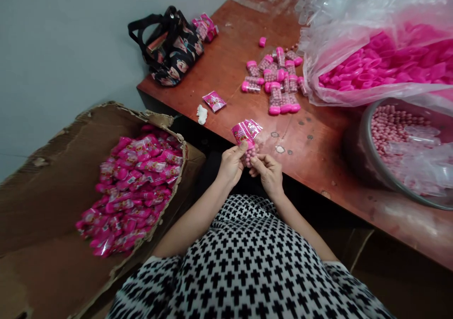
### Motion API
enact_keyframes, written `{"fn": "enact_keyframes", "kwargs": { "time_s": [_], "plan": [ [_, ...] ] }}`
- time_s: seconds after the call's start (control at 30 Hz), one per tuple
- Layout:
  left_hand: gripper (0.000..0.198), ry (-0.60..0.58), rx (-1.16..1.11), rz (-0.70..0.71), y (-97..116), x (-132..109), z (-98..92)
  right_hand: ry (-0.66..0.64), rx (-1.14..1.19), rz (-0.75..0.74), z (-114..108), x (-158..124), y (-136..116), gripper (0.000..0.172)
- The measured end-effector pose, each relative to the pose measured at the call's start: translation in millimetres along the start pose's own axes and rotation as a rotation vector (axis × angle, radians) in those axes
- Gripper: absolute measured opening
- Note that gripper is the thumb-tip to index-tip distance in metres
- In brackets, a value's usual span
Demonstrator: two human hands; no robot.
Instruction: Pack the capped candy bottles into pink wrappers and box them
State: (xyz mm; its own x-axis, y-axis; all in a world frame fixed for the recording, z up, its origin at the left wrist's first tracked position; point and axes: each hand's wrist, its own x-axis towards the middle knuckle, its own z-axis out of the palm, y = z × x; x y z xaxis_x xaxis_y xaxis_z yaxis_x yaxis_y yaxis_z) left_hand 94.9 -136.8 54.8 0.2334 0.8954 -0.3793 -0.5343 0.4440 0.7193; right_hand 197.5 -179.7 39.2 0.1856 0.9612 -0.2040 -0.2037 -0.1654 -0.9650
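At the table's near edge, my left hand is closed on a small clear bottle of pink beads, its upper end among pink printed wrappers. From the right, my right hand pinches the lower end of that bottle between thumb and fingers. Farther back on the table lies a pile of similar bead-filled bottles with pink caps. One flat pink packet and a crumpled white scrap lie left of the wrappers.
A cardboard box of wrapped pink bottles stands at left. On the reddish table are a floral bag, a plastic bag of pink caps and a grey tub holding beads and clear tubes.
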Motion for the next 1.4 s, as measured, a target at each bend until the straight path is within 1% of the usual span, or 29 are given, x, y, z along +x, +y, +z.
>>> {"fn": "enact_keyframes", "kwargs": {
  "time_s": [0.1, 0.17, 0.27, 0.33, 0.4, 0.47, 0.53, 0.6, 0.67, 0.73, 0.8, 0.9, 1.0, 1.1, 1.17, 1.27, 1.4],
  "plan": [
    [0.035, 0.039, 0.020, 0.009, -3, 1, 2.3, 0.042, -0.094, -0.066, 1, -5, -2, 0.023],
    [0.033, 0.060, 0.041, 0.026, -7, -1, 3.5, 0.062, -0.112, -0.090, 2, -6, -2, 0.023],
    [0.028, 0.067, 0.072, 0.046, -9, -5, 3.3, 0.052, -0.048, -0.040, 2, -6, -2, 0.023],
    [0.026, 0.049, 0.084, 0.038, -7, -6, 2.7, 0.021, 0.022, 0.022, 1, -5, -2, 0.023],
    [0.025, 0.019, 0.055, 0.014, -4, -5, 2.4, -0.005, 0.044, 0.040, 1, -4, -2, 0.023],
    [0.027, -0.004, -0.013, -0.018, -1, -3, 2.7, -0.014, -0.012, -0.004, 1, -4, -2, 0.022],
    [0.028, 0.000, -0.066, -0.048, -1, 0, 3.5, -0.009, -0.125, -0.083, 0, -5, -1, 0.021],
    [0.028, 0.024, -0.073, -0.055, -3, 2, 4.6, 0.011, -0.239, -0.156, -2, -7, 1, 0.021],
    [0.027, 0.034, -0.051, -0.039, -7, 2, 5.8, 0.044, -0.297, -0.189, -3, -10, 2, 0.021],
    [0.028, 0.025, -0.011, -0.020, -12, 0, 7.2, 0.078, -0.258, -0.163, -3, -11, 2, 0.022],
    [0.031, 0.009, 0.038, -0.015, -17, -3, 8.6, 0.090, -0.141, -0.098, -2, -11, 1, 0.021],
    [0.034, 0.012, 0.106, 0.004, -22, -8, 9.6, 0.052, 0.077, -0.001, 0, -9, 1, 0.018],
    [0.036, 0.024, 0.133, 0.030, -22, -11, 8.7, 0.028, 0.179, 0.054, -1, -4, 3, 0.018],
    [0.040, -0.007, 0.022, 0.014, -17, -10, 7.4, 0.055, 0.155, 0.065, -5, -1, 5, 0.021],
    [0.041, -0.006, -0.039, 0.030, -13, -8, 7.1, 0.066, 0.120, 0.056, -7, -1, 4, 0.023],
    [0.039, 0.025, 0.000, 0.067, -13, -4, 7.8, 0.089, 0.037, 0.014, -5, -5, 1, 0.024],
    [0.030, 0.088, 0.073, 0.123, -24, -5, 8.8, 0.178, -0.062, -0.059, -1, -10, -2, 0.025]
  ]
}}
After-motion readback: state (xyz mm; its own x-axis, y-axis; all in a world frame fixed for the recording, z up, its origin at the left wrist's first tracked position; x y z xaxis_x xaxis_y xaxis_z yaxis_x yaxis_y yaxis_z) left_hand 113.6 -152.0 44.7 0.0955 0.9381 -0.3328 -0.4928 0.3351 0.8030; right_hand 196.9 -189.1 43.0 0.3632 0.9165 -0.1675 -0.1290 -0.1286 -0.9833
